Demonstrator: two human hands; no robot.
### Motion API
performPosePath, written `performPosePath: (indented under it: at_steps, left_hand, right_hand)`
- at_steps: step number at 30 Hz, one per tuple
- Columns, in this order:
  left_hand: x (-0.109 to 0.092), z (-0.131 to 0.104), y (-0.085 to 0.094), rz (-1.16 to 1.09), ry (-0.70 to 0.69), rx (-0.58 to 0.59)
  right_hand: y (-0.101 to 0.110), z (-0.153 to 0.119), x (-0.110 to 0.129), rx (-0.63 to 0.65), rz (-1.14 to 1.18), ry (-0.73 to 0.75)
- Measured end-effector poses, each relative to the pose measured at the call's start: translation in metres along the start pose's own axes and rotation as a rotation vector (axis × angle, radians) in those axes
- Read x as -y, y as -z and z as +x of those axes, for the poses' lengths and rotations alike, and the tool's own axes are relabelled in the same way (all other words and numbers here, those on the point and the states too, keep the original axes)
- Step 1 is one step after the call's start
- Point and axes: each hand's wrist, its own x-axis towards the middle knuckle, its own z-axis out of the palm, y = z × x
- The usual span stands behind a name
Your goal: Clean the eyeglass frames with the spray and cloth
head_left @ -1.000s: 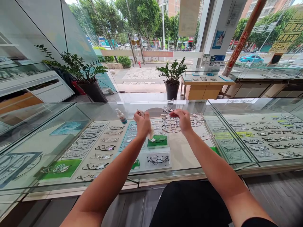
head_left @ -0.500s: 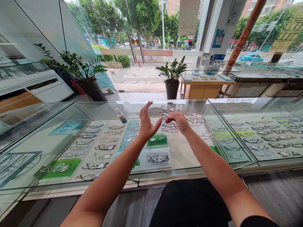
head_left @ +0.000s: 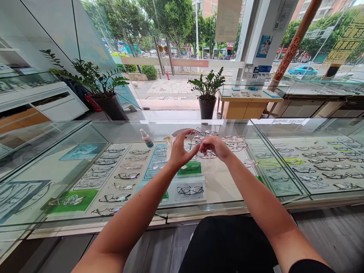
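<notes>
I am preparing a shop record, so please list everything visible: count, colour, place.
held frame: one, dark, between the hands
other frames: too many to count, mixed, throughout display counters
display counters: several, clear glass, foreground and sides
cloth: one, cream, beside left hand
spray bottle: one, white and blue, counter top
cards: several, green, inside counters
potted plants: two, green, beyond counter
trees: several, green, outside
cars: several, nearest blue, outside
clothing: black, below
left hand: one, bare, near held frame
right hand: one, bare, holding frame

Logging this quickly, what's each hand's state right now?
Left hand: open, next to the eyeglasses; contact unclear.
Right hand: closed, holding the eyeglasses.
</notes>
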Motion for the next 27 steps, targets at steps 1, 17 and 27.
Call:
performPosePath:
  at_steps: [1,17,27]
  left_hand:
    - [-0.001,0.000,0.000,-0.003,-0.002,-0.006]
    - [0.003,0.000,-0.002,-0.214,0.111,-0.016]
    - [0.009,0.006,0.000,-0.313,0.213,-0.294]
  right_hand:
    - [0.000,-0.001,0.001,0.013,0.003,0.000]
    - [-0.001,-0.005,0.007,0.099,0.099,-0.061]
    - [-0.003,-0.006,0.003,0.031,-0.004,-0.039]
